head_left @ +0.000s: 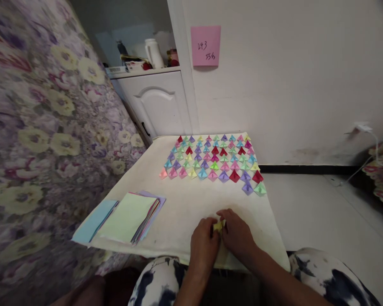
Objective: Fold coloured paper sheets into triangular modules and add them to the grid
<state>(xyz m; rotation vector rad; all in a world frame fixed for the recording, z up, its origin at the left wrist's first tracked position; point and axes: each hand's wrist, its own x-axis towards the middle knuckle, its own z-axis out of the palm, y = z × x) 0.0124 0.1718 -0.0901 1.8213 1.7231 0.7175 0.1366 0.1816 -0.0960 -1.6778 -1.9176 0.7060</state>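
Between my two hands, low over the front of the table, is a small piece of folded yellow paper [217,226]. My left hand [204,240] pinches it from the left side. From the right, my right hand [236,233] grips its other edge with curled fingers. Much of the paper is hidden by the fingertips. Beyond the hands, several rows of small folded paper pieces [224,176] in many colours lie across the far half of the table. The nearest row is short, with a purple piece [247,188] and a green piece [260,189] at the right.
A stack of coloured paper sheets [127,216], pale green on top, lies at the table's left beside blue sheets [94,221]. The cream-covered table [185,204] stands by a wall with a pink note [206,46]. A floral curtain [51,127] hangs at left.
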